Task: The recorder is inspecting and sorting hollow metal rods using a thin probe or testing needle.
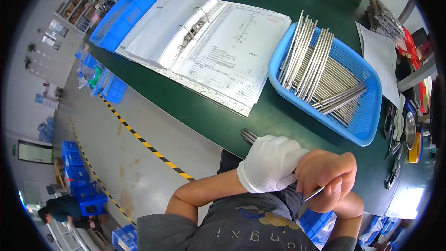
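Fingers (278, 158) grip metal rods (249, 135) beside blue basket (367, 111).

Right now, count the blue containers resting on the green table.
2. A mesh blue basket full of metal rods sits on the right; a solid blue bin lies at the far left corner, partly under the open binder. Others may be hidden.

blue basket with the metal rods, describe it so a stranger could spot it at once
On the green table, look right of the open ring binder. There sits the blue basket, a perforated plastic tray filled with long grey metal rods. Unlike the solid-walled blue bin left of the binder, it has mesh sides.
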### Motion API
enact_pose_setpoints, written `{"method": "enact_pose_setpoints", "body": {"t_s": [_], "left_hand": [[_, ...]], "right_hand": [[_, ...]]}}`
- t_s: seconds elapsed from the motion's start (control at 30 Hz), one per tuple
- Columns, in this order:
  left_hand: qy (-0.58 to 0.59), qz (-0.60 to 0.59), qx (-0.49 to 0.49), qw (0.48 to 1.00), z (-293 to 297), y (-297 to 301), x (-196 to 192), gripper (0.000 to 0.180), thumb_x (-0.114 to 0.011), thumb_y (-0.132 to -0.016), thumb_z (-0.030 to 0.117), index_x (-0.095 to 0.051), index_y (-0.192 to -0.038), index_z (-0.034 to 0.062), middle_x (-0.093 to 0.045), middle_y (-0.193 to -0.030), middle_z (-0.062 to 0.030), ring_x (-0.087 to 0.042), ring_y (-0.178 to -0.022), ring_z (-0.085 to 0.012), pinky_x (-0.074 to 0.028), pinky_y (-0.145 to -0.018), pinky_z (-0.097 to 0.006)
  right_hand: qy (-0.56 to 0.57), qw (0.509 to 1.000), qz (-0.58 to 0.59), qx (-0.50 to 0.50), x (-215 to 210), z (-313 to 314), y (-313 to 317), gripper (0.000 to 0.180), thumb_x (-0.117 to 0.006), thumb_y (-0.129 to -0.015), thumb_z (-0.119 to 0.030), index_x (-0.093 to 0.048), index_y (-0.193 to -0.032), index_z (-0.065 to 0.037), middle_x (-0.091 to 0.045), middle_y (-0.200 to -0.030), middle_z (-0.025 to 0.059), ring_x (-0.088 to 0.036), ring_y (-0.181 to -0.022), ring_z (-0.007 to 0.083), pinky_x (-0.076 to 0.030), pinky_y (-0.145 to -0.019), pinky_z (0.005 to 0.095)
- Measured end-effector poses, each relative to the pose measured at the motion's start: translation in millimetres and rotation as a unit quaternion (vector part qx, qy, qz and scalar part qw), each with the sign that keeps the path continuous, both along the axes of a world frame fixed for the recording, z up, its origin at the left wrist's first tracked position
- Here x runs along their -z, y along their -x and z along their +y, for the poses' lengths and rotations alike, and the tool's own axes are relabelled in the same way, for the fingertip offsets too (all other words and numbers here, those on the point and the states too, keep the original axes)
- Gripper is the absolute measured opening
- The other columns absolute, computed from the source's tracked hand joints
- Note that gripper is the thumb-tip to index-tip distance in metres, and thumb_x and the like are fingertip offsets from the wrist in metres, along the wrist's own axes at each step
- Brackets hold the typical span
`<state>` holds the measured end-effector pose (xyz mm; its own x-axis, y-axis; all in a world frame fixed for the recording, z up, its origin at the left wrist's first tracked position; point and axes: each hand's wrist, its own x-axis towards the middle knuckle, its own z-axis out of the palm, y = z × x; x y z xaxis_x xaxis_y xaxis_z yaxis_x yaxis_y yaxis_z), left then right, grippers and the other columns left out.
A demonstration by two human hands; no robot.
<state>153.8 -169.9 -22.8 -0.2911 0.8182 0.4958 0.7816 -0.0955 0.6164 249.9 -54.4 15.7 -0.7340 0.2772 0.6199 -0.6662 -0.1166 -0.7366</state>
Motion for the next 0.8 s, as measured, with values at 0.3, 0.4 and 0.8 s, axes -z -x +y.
{"method": "enact_pose_setpoints", "body": {"t_s": [0.3, 0.4, 0.8], "left_hand": [[-0.185, -0.119, -0.211, 0.952, -37, -20, 13, 0.043, -0.076, -0.072, 0.004, -0.059, -0.111, -0.0022, -0.061, -0.11, -0.0165, -0.062, -0.099, -0.0298, -0.048, -0.09, -0.041], [0.0, -0.502, -0.035, 0.864, -71, -17, 17, 0.025, -0.065, -0.09, 0.019, -0.063, -0.101, -0.0033, -0.065, -0.1, -0.0139, -0.063, -0.082, -0.0215, -0.049, -0.072, -0.03], [-0.225, -0.882, 0.12, 0.395, -24, -4, 33, 0.023, -0.044, -0.106, 0.024, -0.055, -0.115, 0.0053, -0.065, -0.114, -0.0118, -0.062, -0.115, -0.0316, -0.05, -0.102, -0.051]], "right_hand": [[0.055, 0.996, -0.063, 0.014, -3, -5, -1, 0.027, -0.042, -0.106, -0.029, -0.039, -0.101, -0.003, -0.045, -0.059, 0.0023, -0.033, -0.044, 0.0077, -0.035, -0.049, 0.0283], [0.061, 0.995, -0.072, 0.005, -3, -2, -1, 0.027, -0.041, -0.106, -0.03, -0.039, -0.101, -0.004, -0.047, -0.06, 0.0028, -0.034, -0.046, 0.0076, -0.036, -0.05, 0.0279], [0.046, 0.992, -0.113, -0.016, 34, 1, -25, 0.025, -0.043, -0.106, -0.026, -0.048, -0.095, -0.004, -0.059, -0.065, 0.0054, -0.059, -0.065, 0.0188, -0.051, -0.075, 0.0395]]}}
